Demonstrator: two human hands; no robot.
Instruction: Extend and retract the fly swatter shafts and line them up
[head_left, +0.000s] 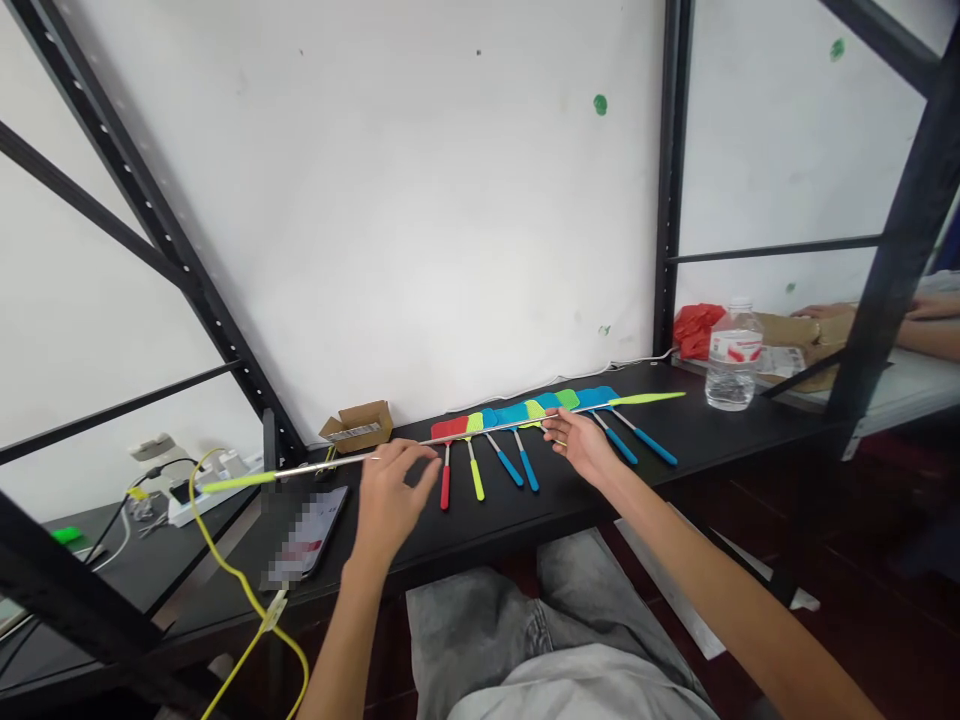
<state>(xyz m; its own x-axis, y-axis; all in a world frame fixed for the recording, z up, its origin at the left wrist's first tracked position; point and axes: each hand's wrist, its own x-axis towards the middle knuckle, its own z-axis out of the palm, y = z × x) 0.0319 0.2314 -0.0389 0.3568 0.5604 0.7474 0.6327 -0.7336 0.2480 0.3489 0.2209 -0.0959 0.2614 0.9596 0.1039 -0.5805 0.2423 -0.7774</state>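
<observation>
A yellow-green fly swatter [487, 432] with a long extended metal rod lies level across both hands above the black shelf. Its handle points left; the swatter's head, seen nearly edge-on, points right. My left hand [391, 488] has its fingers curled at the rod near the handle end, the thumb held apart from it. Nearer the head end, my right hand [579, 442] grips the rod between thumb and fingers. Behind the rod, several short fly swatters in red, yellow-green, green and blue lie in an overlapping row, including a red swatter [445, 480] and a blue swatter [645, 438].
A phone [311, 535] and a small open cardboard box [358, 426] are at left, near a yellow cable [244, 580] and a power strip [217, 485]. A water bottle [733, 358] stands at right by a red bag [697, 328]. Black metal posts [670, 180] frame the shelf. Another person's hands show far right.
</observation>
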